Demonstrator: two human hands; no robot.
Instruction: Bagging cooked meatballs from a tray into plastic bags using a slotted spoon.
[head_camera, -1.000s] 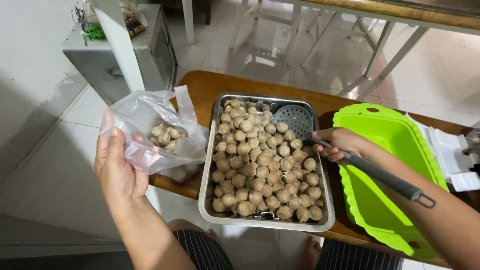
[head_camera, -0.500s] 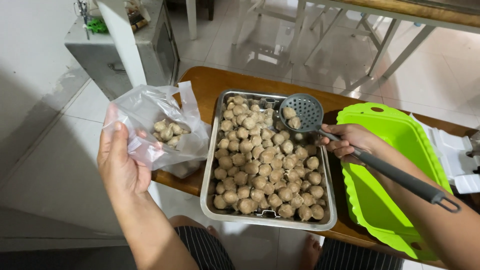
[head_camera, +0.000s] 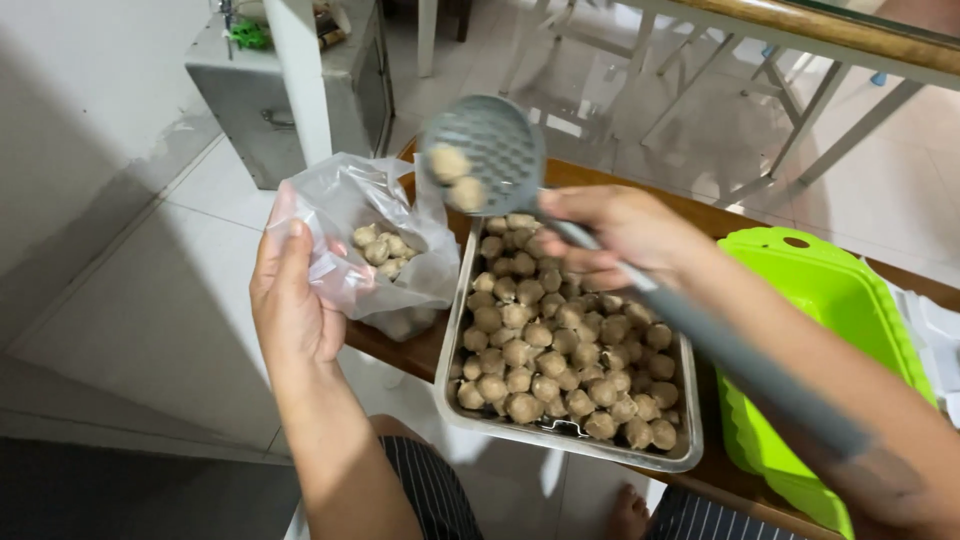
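Note:
My left hand (head_camera: 290, 300) holds a clear plastic bag (head_camera: 375, 250) open at the table's left edge; several brown meatballs lie inside it. My right hand (head_camera: 625, 235) grips the grey handle of a slotted ladle (head_camera: 485, 150). The ladle's bowl is lifted and tilted beside the bag's mouth, with two meatballs in it. Below it a steel tray (head_camera: 450, 400) on the wooden table holds a heap of meatballs (head_camera: 560, 340).
A bright green plastic bin (head_camera: 820, 290) stands right of the tray. The wooden table (head_camera: 400, 350) ends just behind the bag. A grey metal cabinet (head_camera: 270, 100) and chair legs (head_camera: 700, 90) stand on the tiled floor beyond. My knees show under the table.
The ladle has risen out of the tray with two meatballs and swung left to the bag's mouth. My left hand and the bag have hardly moved.

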